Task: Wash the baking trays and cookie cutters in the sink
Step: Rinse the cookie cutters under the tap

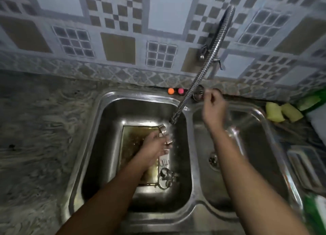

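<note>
Sink (109,146): cutters (162,129) in left grip (155,145)

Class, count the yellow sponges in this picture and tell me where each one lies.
2. Both lie side by side just right of the right sink basin: one sponge nearer the basin, the other further right. More could sit beyond the picture's edge.

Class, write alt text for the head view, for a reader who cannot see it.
A left hand holds small metal cutters under a running hose tap, above a tray in the left basin of the sink. The blurred right hand reaches toward the tap's knob.
</note>
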The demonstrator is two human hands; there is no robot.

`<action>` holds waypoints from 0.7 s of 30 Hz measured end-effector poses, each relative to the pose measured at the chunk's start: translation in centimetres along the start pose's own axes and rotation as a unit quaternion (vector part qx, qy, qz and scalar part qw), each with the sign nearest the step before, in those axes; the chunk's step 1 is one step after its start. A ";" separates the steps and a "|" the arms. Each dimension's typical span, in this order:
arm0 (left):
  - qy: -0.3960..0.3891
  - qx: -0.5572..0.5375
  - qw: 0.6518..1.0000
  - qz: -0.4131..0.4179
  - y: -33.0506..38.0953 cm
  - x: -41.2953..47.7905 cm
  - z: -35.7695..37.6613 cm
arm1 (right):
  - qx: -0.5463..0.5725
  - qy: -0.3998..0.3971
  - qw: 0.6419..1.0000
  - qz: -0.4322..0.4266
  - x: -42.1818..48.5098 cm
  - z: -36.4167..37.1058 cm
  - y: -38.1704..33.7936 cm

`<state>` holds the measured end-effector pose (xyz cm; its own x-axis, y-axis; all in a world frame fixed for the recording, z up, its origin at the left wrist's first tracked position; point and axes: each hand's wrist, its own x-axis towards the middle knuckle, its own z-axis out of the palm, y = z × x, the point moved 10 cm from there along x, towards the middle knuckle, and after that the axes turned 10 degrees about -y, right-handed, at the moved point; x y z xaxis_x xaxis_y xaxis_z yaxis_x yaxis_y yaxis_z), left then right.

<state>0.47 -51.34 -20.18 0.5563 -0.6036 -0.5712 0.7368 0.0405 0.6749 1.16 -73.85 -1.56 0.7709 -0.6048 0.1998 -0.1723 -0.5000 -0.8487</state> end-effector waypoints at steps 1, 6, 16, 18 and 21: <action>0.002 0.002 1.000 0.012 0.6 0.0 0.3 | 0.019 -0.042 0.999 0.028 -2.6 2.4 1.2; 0.067 0.175 0.975 0.123 3.9 -1.9 -0.4 | 0.077 -0.250 0.953 0.153 -11.7 13.9 5.3; 0.116 0.120 0.961 0.219 5.9 -5.6 -1.5 | 0.421 -0.060 0.774 0.469 -14.8 15.1 6.5; 0.181 0.090 0.954 0.222 6.3 -5.5 -2.5 | 0.416 -0.104 0.783 0.450 -15.0 15.3 5.8; 0.203 0.175 0.943 0.199 7.3 -4.3 -1.7 | 0.380 -0.081 0.833 0.395 -15.5 14.0 5.7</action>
<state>4.13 -47.13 -13.55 0.9157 -0.2384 -0.3235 0.3058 -0.1089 0.9459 -3.24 -58.63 -16.32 0.6845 -0.4372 -0.5834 -0.2739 0.5874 -0.7615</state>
